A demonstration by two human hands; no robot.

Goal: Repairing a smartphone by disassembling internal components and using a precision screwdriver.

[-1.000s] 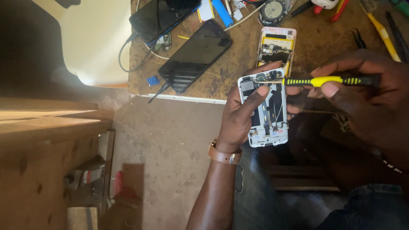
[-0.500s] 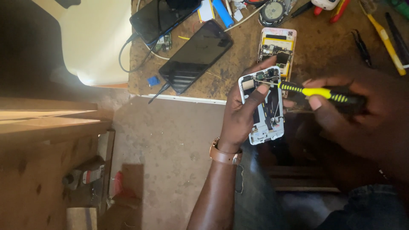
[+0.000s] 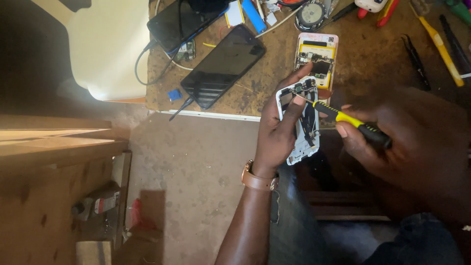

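My left hand (image 3: 277, 132) grips an opened white phone (image 3: 306, 142) with its insides exposed, held just off the near edge of the workbench. A brown watch strap sits on that wrist. My right hand (image 3: 392, 142) holds a yellow-and-black screwdriver (image 3: 351, 122), tilted down to the right, with its tip at the upper part of the phone's board next to my left thumb.
On the wooden workbench (image 3: 274, 68) lie a second opened phone with a yellow frame (image 3: 316, 61), a black phone (image 3: 223, 66) with a cable, another dark phone (image 3: 179, 22), tweezers (image 3: 416, 61), more screwdrivers (image 3: 441, 44) and small parts. A concrete floor lies below, a wooden shelf (image 3: 54, 147) at left.
The screwdriver swung from level to tilted, its handle dropping lower right. My right hand moved down with it. The phone stayed in my left hand.
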